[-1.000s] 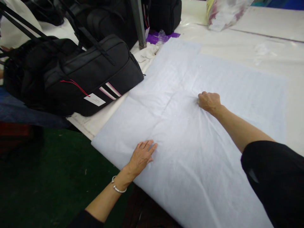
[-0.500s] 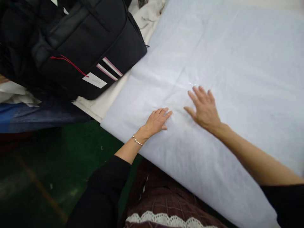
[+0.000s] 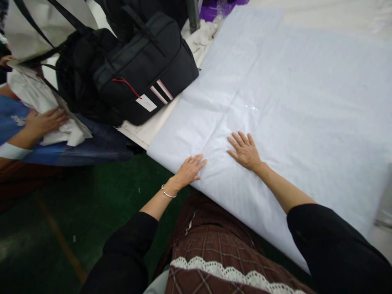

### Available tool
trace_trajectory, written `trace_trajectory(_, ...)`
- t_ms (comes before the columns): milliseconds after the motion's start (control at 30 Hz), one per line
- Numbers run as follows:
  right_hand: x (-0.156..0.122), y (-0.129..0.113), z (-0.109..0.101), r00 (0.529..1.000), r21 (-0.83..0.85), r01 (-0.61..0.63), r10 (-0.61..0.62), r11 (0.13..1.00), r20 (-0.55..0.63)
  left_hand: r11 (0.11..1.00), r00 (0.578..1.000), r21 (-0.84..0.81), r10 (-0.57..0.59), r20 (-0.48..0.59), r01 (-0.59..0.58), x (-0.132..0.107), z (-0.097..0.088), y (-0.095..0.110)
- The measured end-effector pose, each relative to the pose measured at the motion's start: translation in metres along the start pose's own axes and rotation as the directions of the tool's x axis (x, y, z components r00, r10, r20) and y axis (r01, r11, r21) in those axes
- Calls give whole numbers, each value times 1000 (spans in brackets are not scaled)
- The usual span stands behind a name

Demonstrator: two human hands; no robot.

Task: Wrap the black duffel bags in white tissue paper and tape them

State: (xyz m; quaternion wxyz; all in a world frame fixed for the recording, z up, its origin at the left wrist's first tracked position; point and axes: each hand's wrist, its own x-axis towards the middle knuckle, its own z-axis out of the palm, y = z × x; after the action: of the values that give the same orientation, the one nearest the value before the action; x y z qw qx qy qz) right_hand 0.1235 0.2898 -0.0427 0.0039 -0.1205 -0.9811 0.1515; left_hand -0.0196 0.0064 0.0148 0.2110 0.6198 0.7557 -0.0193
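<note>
A wide pale bluish-white sheet [image 3: 300,106], plastic-like with faint creases, covers the table before me and hangs over its front edge. Near that edge my left hand [image 3: 189,169] lies on the sheet with its fingers stretched out; a thin silver bracelet [image 3: 168,192] circles the wrist. To its right, my right hand [image 3: 244,151] rests palm down on the same sheet, fingers spread. Neither hand grips anything. Small creases run in the sheet between and ahead of the two hands.
A black bag [image 3: 147,73] with striped trim and a white tag [image 3: 146,103] stands left of the sheet, beside other bags. At far left a co-worker's hand [image 3: 45,122] touches crumpled white material [image 3: 72,132]. A purple object [image 3: 210,11] is at the back. Green floor [image 3: 116,192] lies below.
My right hand has moved back toward the front edge and settled flat; my left hand has shifted slightly left along the edge. The view has swung, showing more bags and the co-worker's hand.
</note>
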Motion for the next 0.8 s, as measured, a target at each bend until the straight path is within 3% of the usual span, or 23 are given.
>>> trace_trajectory(133,-4,-3,-11,1000,33,0,0,999,-10,995,994,24,-100,-39,101,-54,23,24)
trace_trajectory(267,-47,-29,-38,998,62,4,0,998,-60,994,990,29,-97,-103,101,-79,43,42)
trace_trajectory(367,-106,-66,-40,1000,50,21,-21,999,11,998,986,13,-57,-158,59,-78,55,45)
trace_trajectory(467,-161,-101,-19,984,33,-18,12,999,176,990,979,-132,-67,-193,42,-68,59,41)
trace_trajectory(533,-184,-117,-2,965,20,-74,66,997,255,970,980,-242,-67,-189,19,-61,57,35)
trace_trajectory(633,-193,-127,9,951,16,-148,138,989,276,942,983,-335,-39,-181,-24,-52,48,22)
trace_trajectory(800,-173,-130,-6,891,39,-259,224,965,395,844,980,-536,-92,-179,-19,-45,18,-11)
